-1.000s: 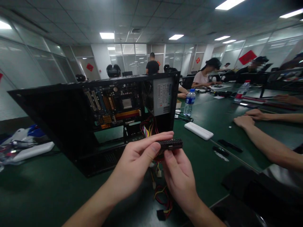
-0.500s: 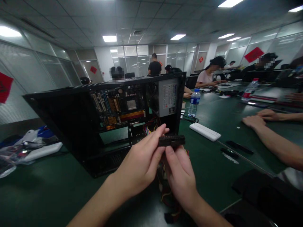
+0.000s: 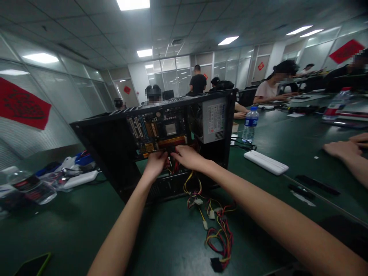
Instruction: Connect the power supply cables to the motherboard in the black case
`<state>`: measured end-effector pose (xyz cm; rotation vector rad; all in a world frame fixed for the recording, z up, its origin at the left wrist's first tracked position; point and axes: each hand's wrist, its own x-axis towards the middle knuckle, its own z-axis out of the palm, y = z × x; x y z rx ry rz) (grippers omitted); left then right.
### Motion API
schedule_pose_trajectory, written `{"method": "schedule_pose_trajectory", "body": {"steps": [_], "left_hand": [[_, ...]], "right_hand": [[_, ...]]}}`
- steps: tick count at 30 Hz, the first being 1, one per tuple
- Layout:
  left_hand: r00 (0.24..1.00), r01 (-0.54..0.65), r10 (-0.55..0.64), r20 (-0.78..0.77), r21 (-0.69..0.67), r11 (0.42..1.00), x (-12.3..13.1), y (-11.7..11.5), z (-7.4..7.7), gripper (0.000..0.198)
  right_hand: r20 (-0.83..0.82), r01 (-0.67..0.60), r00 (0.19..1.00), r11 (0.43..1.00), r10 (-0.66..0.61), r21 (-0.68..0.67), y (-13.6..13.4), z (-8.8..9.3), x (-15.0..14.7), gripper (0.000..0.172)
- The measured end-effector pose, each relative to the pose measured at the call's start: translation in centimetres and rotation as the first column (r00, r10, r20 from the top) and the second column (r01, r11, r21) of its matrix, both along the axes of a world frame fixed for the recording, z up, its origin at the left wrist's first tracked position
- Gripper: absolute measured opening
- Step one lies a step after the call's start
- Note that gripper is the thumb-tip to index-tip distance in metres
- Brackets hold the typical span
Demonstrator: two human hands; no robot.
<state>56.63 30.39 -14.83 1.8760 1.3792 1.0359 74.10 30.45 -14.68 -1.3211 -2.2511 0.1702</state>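
A black computer case (image 3: 97,153) stands open on the green table, showing its motherboard (image 3: 148,132) and a silver power supply (image 3: 214,120). My left hand (image 3: 156,165) reaches inside below the motherboard, its fingers closed at dark and red cables. Close beside it on the right, my right hand (image 3: 186,156) has its fingers bent together at the board's lower edge. What either hand grips is too small and dark to make out. A bundle of red, yellow and black cables (image 3: 220,237) with white plugs hangs out and lies on the table in front.
To the right are a white power bank (image 3: 266,162), a water bottle (image 3: 251,124) and black strips (image 3: 317,184). Another bottle (image 3: 34,188) and bags lie left, a phone (image 3: 33,265) at the front left. Another person's hands (image 3: 342,149) rest at the right edge.
Both hands have moved forward from in front of the case to inside it, and the black connector they held is now hidden. The cable bundle shows on the table. The view has shifted left.
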Motion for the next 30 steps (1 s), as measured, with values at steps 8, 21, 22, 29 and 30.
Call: {"method": "schedule_pose_trajectory", "body": {"steps": [8, 21, 22, 29, 30], "left_hand": [[0.921, -0.054, 0.005, -0.389, -0.113, 0.992, 1.9, 2.1, -0.5, 0.037], [0.764, -0.226, 0.175, -0.621, -0.003, 0.974, 2.4, 3.8, -2.2, 0.037], [0.754, -0.232, 0.188, -0.629, 0.013, 0.973, 2.5, 3.8, -2.2, 0.037], [0.706, -0.241, 0.238, -0.668, 0.090, 0.966, 2.7, 3.1, -1.9, 0.039], [0.701, -0.238, 0.241, -0.671, 0.098, 0.966, 2.7, 3.1, -1.9, 0.039]], "right_hand": [[-0.001, 0.232, 0.968, 0.893, -0.252, -0.386, 1.3, -1.1, 2.3, 0.028], [-0.406, 0.018, 0.856, 0.804, -0.320, -0.594, 2.1, -1.9, 1.1, 0.031], [-0.417, 0.012, 0.850, 0.804, -0.321, -0.595, 2.1, -2.0, 1.2, 0.031], [-0.483, -0.047, 0.820, 0.805, -0.307, -0.592, 2.2, -2.3, 1.2, 0.030], [-0.487, -0.051, 0.819, 0.806, -0.304, -0.589, 2.3, -2.4, 1.2, 0.029]]}}
